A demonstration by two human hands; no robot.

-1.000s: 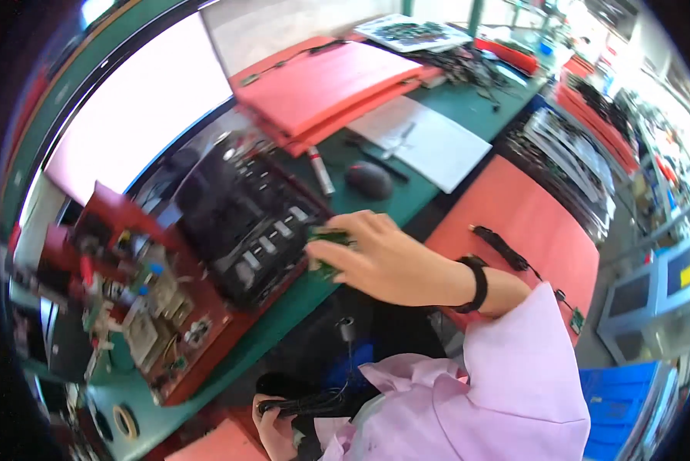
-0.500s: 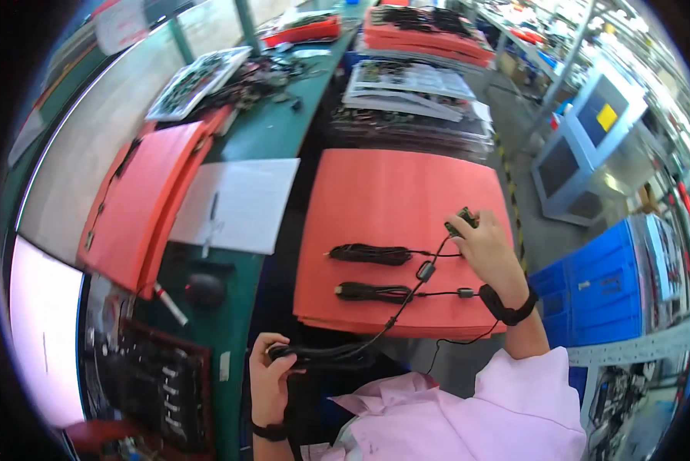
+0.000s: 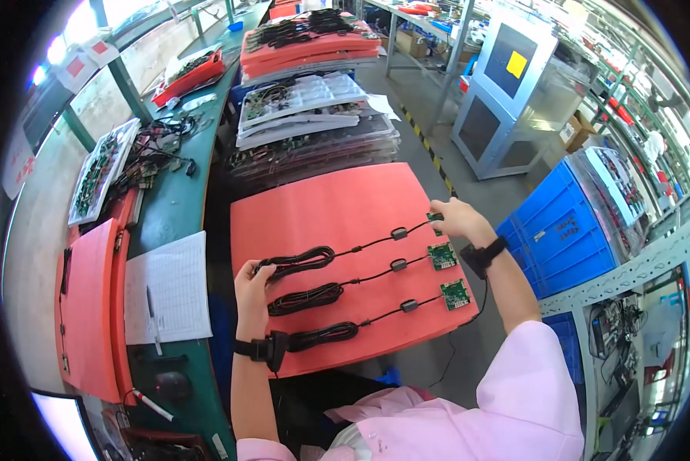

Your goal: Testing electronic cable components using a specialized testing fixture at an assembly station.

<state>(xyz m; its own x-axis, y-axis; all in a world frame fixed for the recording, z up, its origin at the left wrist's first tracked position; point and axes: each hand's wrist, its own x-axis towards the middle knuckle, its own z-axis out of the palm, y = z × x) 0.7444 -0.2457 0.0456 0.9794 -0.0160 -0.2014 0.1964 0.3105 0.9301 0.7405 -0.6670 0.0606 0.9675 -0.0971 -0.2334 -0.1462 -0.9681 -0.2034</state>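
Across the red sheet stack, three black cables are laid in roughly parallel rows, each ended at the right by a green circuit board. The farthest bundle is pinched near the stack's left edge by the fingers of the left hand, drawn nearly together. At the right edge, the farthest board is held between the closely bent fingers of the right hand; whether it touches the sheet cannot be told. Beyond this row, a wide stretch of plain red surface is left toward the far edge. Half a second earlier, this bundle was held off the near left corner; it has since been brought over the stack.
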